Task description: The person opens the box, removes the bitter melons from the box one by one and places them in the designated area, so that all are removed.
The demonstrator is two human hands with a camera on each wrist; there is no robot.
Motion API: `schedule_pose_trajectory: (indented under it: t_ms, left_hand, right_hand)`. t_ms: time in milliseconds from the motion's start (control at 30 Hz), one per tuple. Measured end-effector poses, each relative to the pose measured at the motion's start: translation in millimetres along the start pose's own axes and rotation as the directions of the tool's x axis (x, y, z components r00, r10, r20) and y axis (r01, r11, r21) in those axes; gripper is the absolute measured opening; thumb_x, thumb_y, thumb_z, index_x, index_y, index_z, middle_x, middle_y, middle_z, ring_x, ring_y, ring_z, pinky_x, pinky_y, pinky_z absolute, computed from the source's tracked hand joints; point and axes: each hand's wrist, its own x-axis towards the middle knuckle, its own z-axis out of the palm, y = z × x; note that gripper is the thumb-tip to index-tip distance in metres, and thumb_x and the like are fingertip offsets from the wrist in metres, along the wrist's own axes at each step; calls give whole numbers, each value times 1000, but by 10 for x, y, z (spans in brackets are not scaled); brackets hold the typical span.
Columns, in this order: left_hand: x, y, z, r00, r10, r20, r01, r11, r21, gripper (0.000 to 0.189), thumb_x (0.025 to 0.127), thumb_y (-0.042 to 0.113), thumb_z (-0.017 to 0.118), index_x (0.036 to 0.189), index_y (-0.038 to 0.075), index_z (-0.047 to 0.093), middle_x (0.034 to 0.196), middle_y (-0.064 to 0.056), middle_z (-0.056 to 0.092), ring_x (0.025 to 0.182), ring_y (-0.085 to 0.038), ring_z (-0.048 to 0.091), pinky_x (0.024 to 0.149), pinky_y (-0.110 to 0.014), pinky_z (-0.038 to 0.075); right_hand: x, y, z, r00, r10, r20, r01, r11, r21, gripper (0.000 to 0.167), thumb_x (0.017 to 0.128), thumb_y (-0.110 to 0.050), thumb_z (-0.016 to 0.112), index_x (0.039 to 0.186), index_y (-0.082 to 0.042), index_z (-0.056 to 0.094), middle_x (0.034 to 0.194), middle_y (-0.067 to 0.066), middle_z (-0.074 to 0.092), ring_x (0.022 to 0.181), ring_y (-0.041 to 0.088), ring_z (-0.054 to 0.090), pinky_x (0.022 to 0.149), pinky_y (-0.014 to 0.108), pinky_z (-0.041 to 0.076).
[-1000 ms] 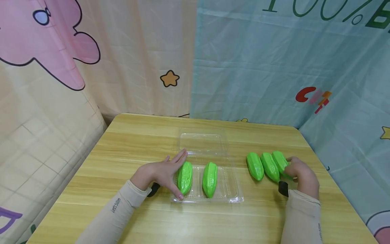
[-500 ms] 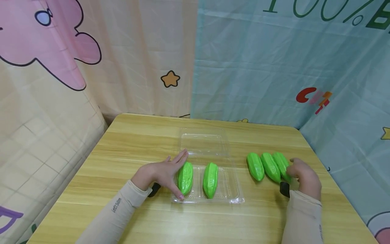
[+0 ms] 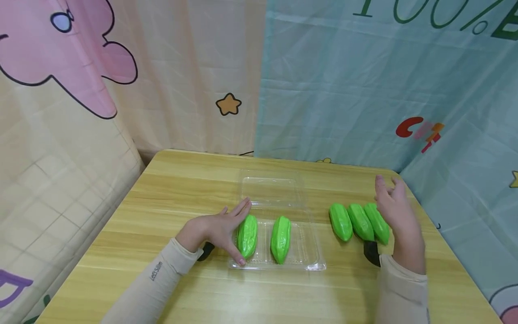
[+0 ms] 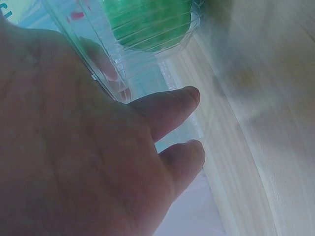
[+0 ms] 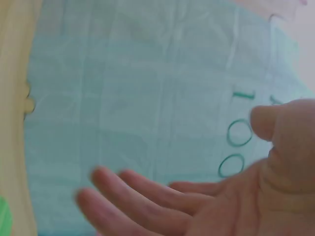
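Note:
A clear plastic clamshell box [image 3: 305, 243] lies with its lid folded back. Inside its tray are two glossy green bitter melons, apparently toy ones: a left one [image 3: 247, 236] and a middle one [image 3: 280, 240]. My left hand [image 3: 222, 231] rests with spread fingers along the box's left edge, beside the left melon. In the left wrist view its fingers [image 4: 170, 110] extend past the box wall. My right hand [image 3: 398, 207] is raised, fingers extended, holding nothing; the right wrist view shows the open palm [image 5: 246, 206]. Below and left of it lie three more bitter melons [image 3: 360, 222] in a row.
The wooden table [image 3: 259, 297] carries everything. The box lid [image 3: 269, 189] lies flat behind the tray. Printed cloth curtains [image 3: 332, 81] hang behind and at both sides. A black wrist mount [image 3: 371, 253] sits below the right-hand melons.
My right hand has lifted off the rightmost bitter melon, moving up and away with its fingers opening out. That row stays on the table. My left hand has kept its place.

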Motion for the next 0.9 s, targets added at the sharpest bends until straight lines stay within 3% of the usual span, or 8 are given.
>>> schedule_pose_trajectory:
  t_ms: [133, 333, 467, 667, 900]
  left_hand:
    - [-4, 4, -3, 1000, -1, 4, 1, 1000, 0, 154, 60, 70, 86, 159, 9, -15, 164, -7, -27, 151, -27, -3, 119, -57, 0]
    - [-11, 13, -17, 1000, -4, 8, 4, 1000, 0, 153, 61, 69, 86, 159, 9, -15, 163, -4, -28, 151, -26, -3, 119, -57, 0]
    - [-4, 16, -20, 1000, -14, 14, 14, 1000, -6, 154, 60, 69, 86, 159, 9, -16, 162, -2, -30, 151, -24, -4, 120, -55, 0]
    - [3, 21, -34, 1000, -14, 13, 14, 1000, 10, 155, 60, 73, 84, 159, 9, -16, 164, -7, -26, 151, -25, -3, 120, -55, 0]
    - [0, 9, -30, 1000, -9, 12, 9, 1000, 19, 155, 60, 73, 84, 159, 8, -17, 164, -10, -25, 152, -27, -2, 119, -57, 0]
  right_hand:
    - [-60, -182, 199, 990, -47, 133, 47, 999, 5, 95, 99, -67, 6, 154, 9, -10, 149, 42, 27, 128, 55, 44, 98, 62, 46]
    - [-120, -372, 571, 961, -62, 271, 80, 995, -56, 95, 100, -68, 11, 155, 9, 5, 139, 37, 42, 112, 48, 58, 83, 52, 56]
    - [-172, -431, 770, 940, -57, 336, 90, 992, -85, 91, 101, -69, 18, 157, 3, 10, 140, 33, 43, 110, 41, 60, 82, 48, 57]
    - [-286, -508, 1006, 919, -93, 384, 159, 977, -145, 85, 102, -67, 21, 157, -2, 16, 143, 30, 44, 114, 41, 59, 90, 52, 53]
    - [-456, -593, 1320, 887, -155, 435, 301, 909, -289, 87, 103, -64, 32, 154, 5, 25, 149, 27, 43, 136, 41, 43, 111, 57, 35]
